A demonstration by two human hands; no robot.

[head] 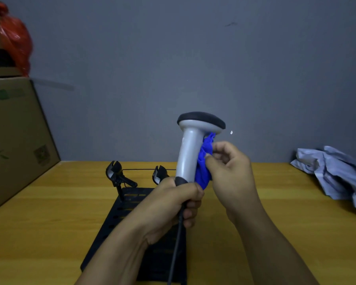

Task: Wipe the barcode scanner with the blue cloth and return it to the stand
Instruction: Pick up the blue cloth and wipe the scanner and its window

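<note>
I hold a grey barcode scanner (190, 149) upright above the table, its dark-rimmed head on top. My left hand (173, 204) grips the bottom of its handle, and a black cable (176, 249) hangs down from there. My right hand (228, 165) presses a bunched blue cloth (203, 163) against the right side of the handle, just under the head. The black stand (119, 175) with its cradle clips rises from a flat black slotted base (119, 214) on the wooden table, behind and below my left hand; a second clip (159, 173) is partly hidden.
A large cardboard box (14, 136) stands along the left edge of the table, with a red plastic bag (14, 40) above it. Crumpled grey-white wrapping (335, 173) lies at the right. A grey wall closes the back of the yellow wooden table (275, 202).
</note>
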